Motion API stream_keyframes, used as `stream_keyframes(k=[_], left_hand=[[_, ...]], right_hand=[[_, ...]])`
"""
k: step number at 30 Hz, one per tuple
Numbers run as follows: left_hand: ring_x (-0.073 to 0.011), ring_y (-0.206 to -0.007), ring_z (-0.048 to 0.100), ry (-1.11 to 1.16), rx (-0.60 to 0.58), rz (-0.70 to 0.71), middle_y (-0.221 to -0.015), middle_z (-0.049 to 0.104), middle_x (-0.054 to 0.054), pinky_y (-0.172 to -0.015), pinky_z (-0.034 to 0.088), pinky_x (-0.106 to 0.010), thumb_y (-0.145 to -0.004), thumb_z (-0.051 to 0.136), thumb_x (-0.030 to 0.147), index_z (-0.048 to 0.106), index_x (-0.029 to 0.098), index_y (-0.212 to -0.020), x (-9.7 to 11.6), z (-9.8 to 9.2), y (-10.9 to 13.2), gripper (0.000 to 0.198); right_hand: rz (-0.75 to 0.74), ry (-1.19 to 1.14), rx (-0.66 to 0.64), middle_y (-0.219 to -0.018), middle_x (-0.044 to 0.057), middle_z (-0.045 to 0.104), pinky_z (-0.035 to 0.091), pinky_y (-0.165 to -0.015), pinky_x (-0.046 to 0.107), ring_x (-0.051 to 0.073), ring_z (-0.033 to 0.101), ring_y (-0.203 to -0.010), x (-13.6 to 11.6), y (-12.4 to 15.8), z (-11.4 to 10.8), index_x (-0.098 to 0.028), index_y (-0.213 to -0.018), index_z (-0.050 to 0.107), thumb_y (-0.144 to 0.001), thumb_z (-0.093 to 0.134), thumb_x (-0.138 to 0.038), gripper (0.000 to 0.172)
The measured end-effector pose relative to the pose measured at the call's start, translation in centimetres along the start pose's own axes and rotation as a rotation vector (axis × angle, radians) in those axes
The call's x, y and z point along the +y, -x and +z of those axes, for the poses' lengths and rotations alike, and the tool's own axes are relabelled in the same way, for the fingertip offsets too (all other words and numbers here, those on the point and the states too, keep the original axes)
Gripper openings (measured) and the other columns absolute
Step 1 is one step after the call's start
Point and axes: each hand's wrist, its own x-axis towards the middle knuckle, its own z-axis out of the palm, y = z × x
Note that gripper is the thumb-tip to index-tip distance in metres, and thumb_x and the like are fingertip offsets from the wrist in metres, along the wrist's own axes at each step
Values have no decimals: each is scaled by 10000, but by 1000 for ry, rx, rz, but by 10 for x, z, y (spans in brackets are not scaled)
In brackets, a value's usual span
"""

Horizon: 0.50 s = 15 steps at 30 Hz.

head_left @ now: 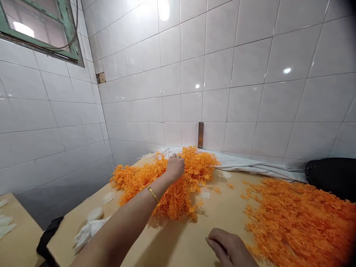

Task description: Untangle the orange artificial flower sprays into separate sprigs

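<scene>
My left hand, with a gold bangle on its wrist, reaches into a tangled heap of orange artificial sprigs at the middle of the table. Its fingers are curled into the heap and gripping sprigs, with the fingertips partly hidden. My right hand is low over the front of the table, thumb and forefinger brought together; whatever may be between them does not show. A wide, flatter spread of loose orange sprigs lies just to its right.
White flower-shaped pieces lie around the heap. A crumpled white cloth is at the left, and a long white cloth runs along the tiled wall. A black object stands at the right rear; another table is at left.
</scene>
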Motion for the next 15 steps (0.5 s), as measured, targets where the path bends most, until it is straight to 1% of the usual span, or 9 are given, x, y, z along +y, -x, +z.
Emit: stream_keyframes(k=[2, 4, 6, 7, 9, 12, 13, 15], left_hand=[[-252, -1006, 428, 3, -24, -37, -951, 568, -137, -832, 336, -357, -732, 488, 184, 594, 152, -765, 8, 14, -12, 116], [-266, -1015, 429, 13, -43, -90, -977, 559, -152, -817, 342, -362, -692, 517, 132, 586, 144, -780, 11, 26, -21, 112], [-267, -1008, 440, 35, -45, -144, -968, 560, -151, -791, 353, -352, -678, 501, 81, 573, 147, -798, 10, 32, -28, 155], [-262, -996, 451, 50, -39, -168, -953, 562, -145, -771, 359, -342, -684, 478, 65, 565, 152, -813, 9, 33, -30, 179], [-247, -946, 481, 81, -16, -218, -916, 563, -131, -716, 372, -317, -707, 420, 48, 541, 159, -862, 6, 29, -35, 226], [-220, -821, 519, 117, 12, -271, -875, 560, -118, -626, 374, -296, -743, 335, 50, 489, 157, -955, 2, 14, -40, 283], [-211, -795, 521, 126, 15, -266, -870, 561, -112, -614, 373, -293, -753, 316, 56, 476, 160, -973, 3, 10, -42, 291], [-195, -787, 520, 145, 7, -213, -867, 568, -89, -622, 373, -286, -768, 309, 79, 477, 180, -964, 7, 5, -44, 277]], right_hand=[[3, -21, 49, -610, 12, 525, 332, -546, 231, 130, 484, -580, 4, -8, 6, -195, -612, 431, -845, 284, -360, 320], [34, -53, 116, -575, 4, 490, 305, -524, 230, 127, 455, -561, 11, -10, 9, -193, -594, 401, -838, 282, -369, 324], [78, -106, 168, -547, -6, 454, 290, -507, 225, 121, 426, -538, 20, -9, 10, -193, -589, 384, -834, 283, -388, 329], [97, -137, 174, -543, -10, 440, 288, -502, 221, 117, 413, -531, 24, -7, 9, -192, -589, 378, -830, 291, -398, 329], [135, -192, 156, -547, -14, 421, 288, -498, 216, 112, 393, -523, 30, -5, 7, -190, -591, 372, -824, 307, -407, 325], [171, -239, 125, -554, -18, 398, 289, -500, 213, 113, 379, -530, 33, -3, 4, -190, -594, 370, -820, 319, -411, 320], [177, -244, 129, -550, -21, 387, 288, -500, 213, 113, 373, -529, 33, -3, 4, -190, -596, 370, -820, 321, -413, 320], [182, -247, 151, -543, -26, 373, 285, -496, 212, 111, 366, -523, 31, -4, 5, -192, -599, 370, -824, 316, -409, 318]])
